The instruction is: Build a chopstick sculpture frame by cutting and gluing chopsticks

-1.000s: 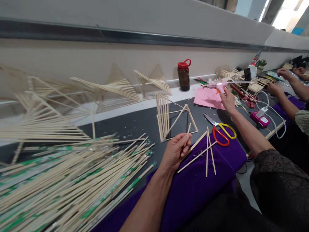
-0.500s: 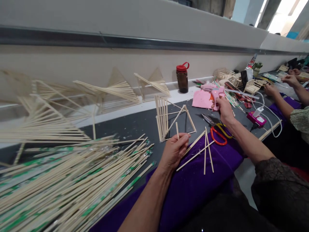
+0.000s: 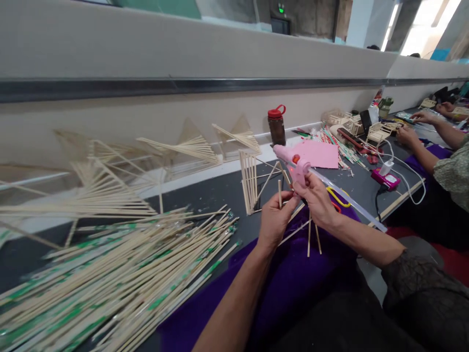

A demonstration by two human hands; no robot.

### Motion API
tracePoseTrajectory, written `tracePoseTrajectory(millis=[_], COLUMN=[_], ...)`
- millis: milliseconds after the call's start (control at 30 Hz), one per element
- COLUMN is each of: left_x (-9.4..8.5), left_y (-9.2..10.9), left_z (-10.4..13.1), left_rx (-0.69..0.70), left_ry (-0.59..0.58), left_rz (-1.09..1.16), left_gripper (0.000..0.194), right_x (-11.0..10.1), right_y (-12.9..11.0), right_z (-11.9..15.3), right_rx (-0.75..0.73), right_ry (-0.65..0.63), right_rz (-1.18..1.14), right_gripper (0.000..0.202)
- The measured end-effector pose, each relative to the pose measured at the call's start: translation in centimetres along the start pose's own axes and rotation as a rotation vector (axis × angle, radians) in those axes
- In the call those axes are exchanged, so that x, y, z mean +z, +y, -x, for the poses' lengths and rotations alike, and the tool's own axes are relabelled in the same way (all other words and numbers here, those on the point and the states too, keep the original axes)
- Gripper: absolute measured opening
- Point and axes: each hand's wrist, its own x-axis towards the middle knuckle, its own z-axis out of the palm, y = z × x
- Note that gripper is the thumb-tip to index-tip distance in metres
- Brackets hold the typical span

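Upright between the fingers of my left hand (image 3: 276,217) is a short wooden stick (image 3: 280,193). My right hand (image 3: 317,198) grips a pink glue gun (image 3: 293,161), its nozzle pointing up and left, with a long clear glue stick (image 3: 348,200) out of its back. Both hands are close together, seemingly touching near the handle. Just behind them stands a small stick frame (image 3: 249,183) with a row of slanted sticks. Loose sticks (image 3: 309,239) lie on the purple cloth (image 3: 293,274) below my right hand, which partly covers scissors with red and yellow handles (image 3: 339,197).
A big pile of sticks (image 3: 139,278) fills the left. Twisted stick structures (image 3: 183,149) line the wall. Behind the gun are a pink sheet (image 3: 322,154) and a red-capped bottle (image 3: 276,127). A magenta power block (image 3: 385,179) and another person's hands (image 3: 406,134) are on the right.
My right hand has brought the glue gun left and nearer, beside my left hand, uncovering more of the pink sheet. My left hand still holds the short stick. The camera view has shifted slightly.
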Motion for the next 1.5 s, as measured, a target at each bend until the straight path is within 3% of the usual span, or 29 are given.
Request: tracePoseTrajectory(millis=[333,500,600,700,867,933,1033,1100,1167,1333,1500], left_x=[1.1,0.7,0.2,-0.3,-0.7,-0.7,-0.7,-0.8,-0.9,-1.4,-1.4], left_y=[0.1,1.7,2.2,2.1,1.7,1.8,1.8,1.7,1.5,1.5,1.8], left_z=[1.3,2.3,2.8,2.8,2.5,2.6,2.7,2.7,2.6,2.2,2.4], left_rx=[0.048,0.007,-0.086,-0.135,-0.141,-0.142,-0.162,-0.181,-0.178,-0.132,-0.102], left_ry=[0.001,-0.084,-0.141,-0.147,-0.166,-0.174,-0.185,-0.19,-0.182,-0.141,-0.158], left_rz=[0.115,0.243,0.266,0.285,0.319,0.324,0.291,0.266,0.264,0.269,0.263], left_gripper=[0.036,0.042,0.042,0.046,0.051,0.052,0.051,0.051,0.051,0.047,0.046], right_x=[1.0,-1.4,-3.6,-5.5,-6.2,-5.7,-5.0,-4.9,-5.2,-8.5,-12.9], right_y=[0.3,-0.5,-1.1,-2.4,-4.2,-3.8,-2.2,-1.1,-0.4,-0.3,-1.3], right_z=[2.5,4.9,6.1,6.0,3.4,2.1,0.3,-0.4,-0.9,-4.0,-10.7], right_rx=[-0.034,-0.121,-0.144,-0.149,-0.228,-0.186,-0.075,-0.025,-0.035,-0.055,0.039], right_ry=[0.084,0.002,0.031,0.053,0.102,0.026,-0.196,-0.334,-0.372,-0.188,0.102], right_rz=[0.003,0.132,0.214,0.211,0.242,0.276,0.283,0.28,0.289,0.311,0.718], right_gripper=[0.041,0.03,0.015,0.017,0.021,0.035,0.049,0.033,0.019,0.029,0.015])
